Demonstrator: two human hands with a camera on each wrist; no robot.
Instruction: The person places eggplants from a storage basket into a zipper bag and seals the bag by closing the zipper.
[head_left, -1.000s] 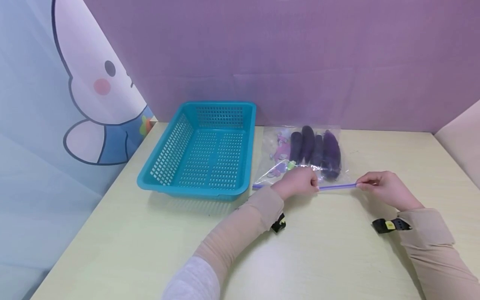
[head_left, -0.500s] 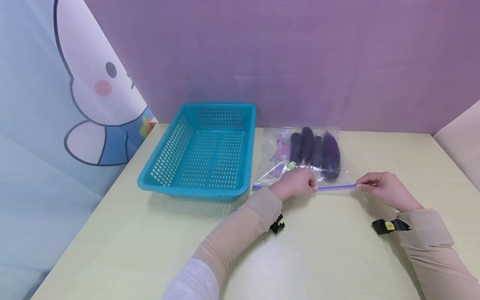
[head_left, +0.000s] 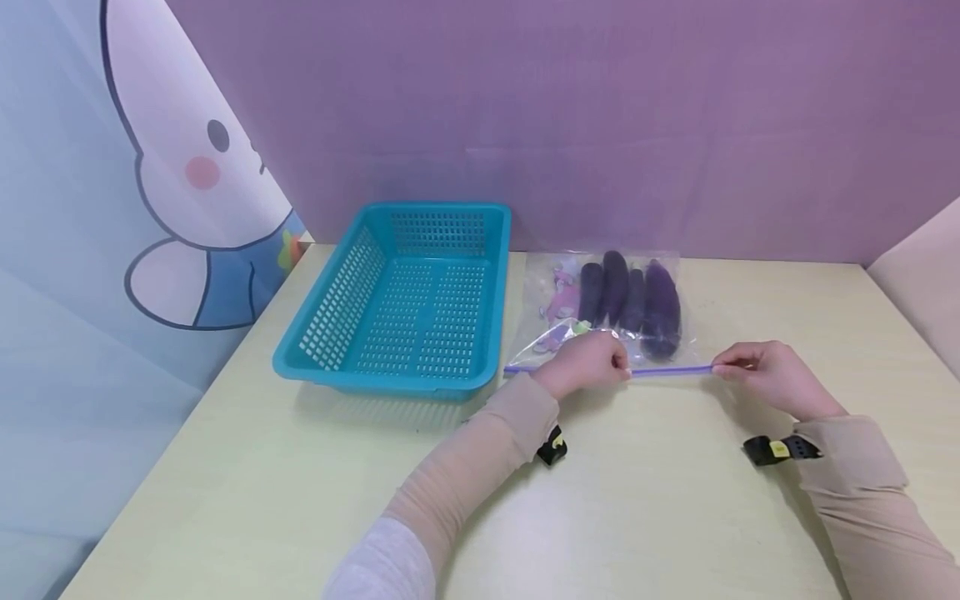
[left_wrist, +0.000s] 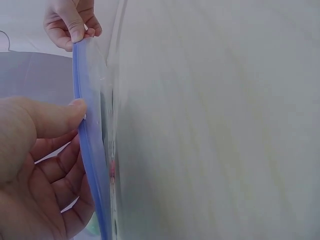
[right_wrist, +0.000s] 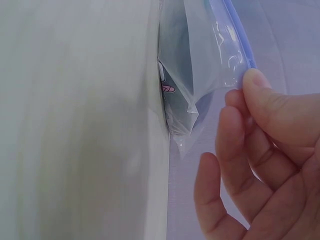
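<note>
A clear zip bag (head_left: 551, 287) with a pink-purple printed figure lies at the back of the table, and several dark eggplants (head_left: 661, 312) rest side by side inside it. Its purple zip strip (head_left: 671, 371) runs along the near edge, lifted off the table. My left hand (head_left: 588, 362) pinches the strip near its middle between thumb and fingers; the left wrist view shows the thumb (left_wrist: 60, 117) on it. At the strip's right end, my right hand (head_left: 776, 379) pinches the bag's corner, seen closely with the thumb (right_wrist: 272, 102) in the right wrist view.
A turquoise plastic basket (head_left: 501, 325) with nothing in it stands left of the bag, close to my left forearm. A purple cloth (head_left: 600, 125) rises behind the table (head_left: 637, 517). A blue curtain with a cartoon print (head_left: 60, 250) hangs at the left.
My left hand has slid slightly left along the zip strip, away from the right hand. My right hand stays on the strip's right end. Bag and basket keep their places.
</note>
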